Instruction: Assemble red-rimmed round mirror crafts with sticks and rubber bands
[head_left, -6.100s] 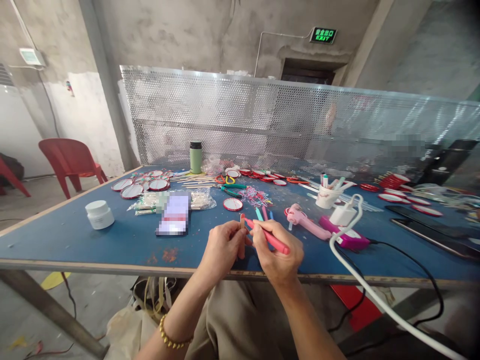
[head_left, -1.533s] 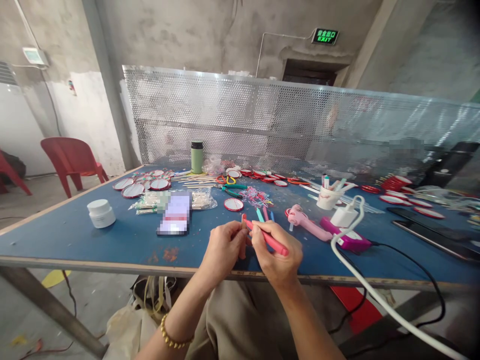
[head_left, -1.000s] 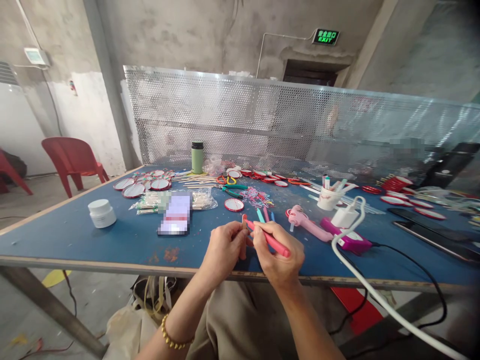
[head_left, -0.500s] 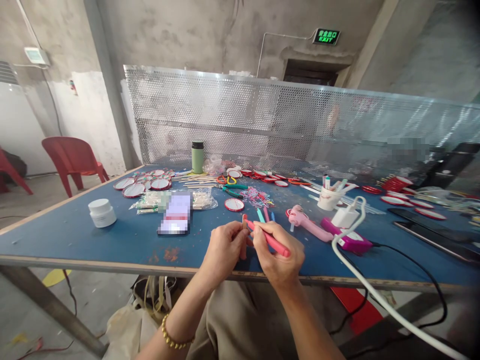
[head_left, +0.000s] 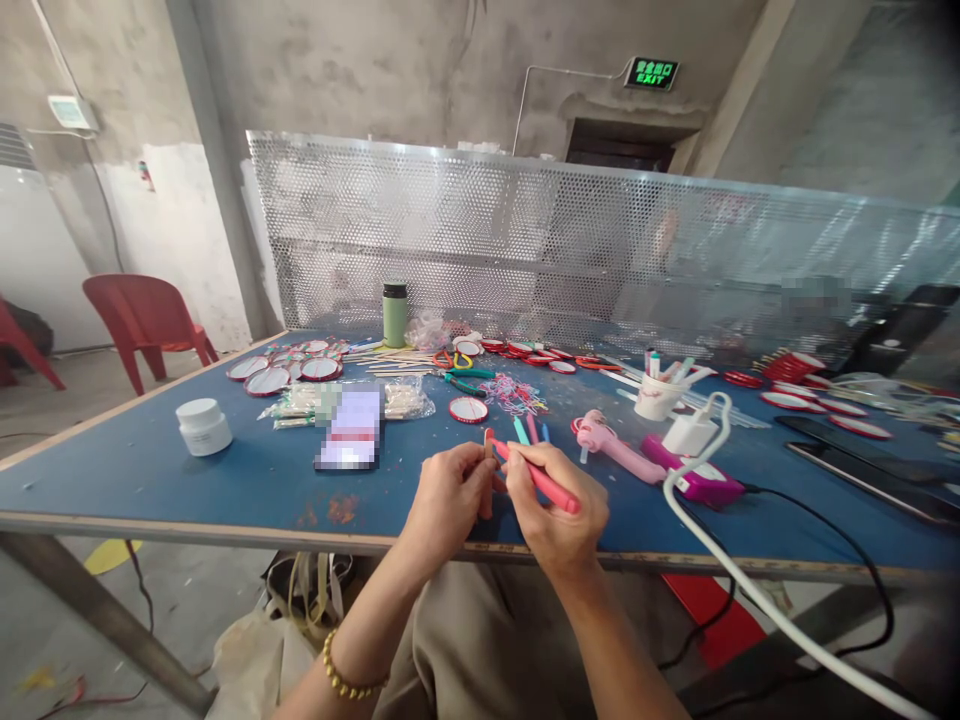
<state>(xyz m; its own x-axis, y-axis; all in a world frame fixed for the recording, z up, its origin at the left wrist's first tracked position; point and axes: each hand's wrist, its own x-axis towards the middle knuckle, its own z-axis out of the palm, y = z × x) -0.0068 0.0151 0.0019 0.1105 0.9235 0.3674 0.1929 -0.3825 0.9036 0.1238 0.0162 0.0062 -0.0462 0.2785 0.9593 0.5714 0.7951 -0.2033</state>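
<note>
My right hand (head_left: 562,515) is closed around a red marker pen (head_left: 551,487), held slanting with its tip toward my left hand. The fingers of my left hand (head_left: 448,495) pinch a thin pale piece (head_left: 487,437) with red at its upper end; most of it is hidden, so its kind is unclear. Pen tip and piece meet or nearly meet between the two hands. Just beyond them lie a teal pen (head_left: 521,430) and a pink pen (head_left: 533,429). A round white disc with a red rim (head_left: 468,409) rests farther back.
A phone (head_left: 351,428) and a white jar (head_left: 204,427) stand to the left. On the right are a pink glue gun (head_left: 619,450), a cup of pens (head_left: 658,397) and a white cable (head_left: 750,575). Pliers (head_left: 469,387) lie behind, before a perforated metal screen (head_left: 450,230).
</note>
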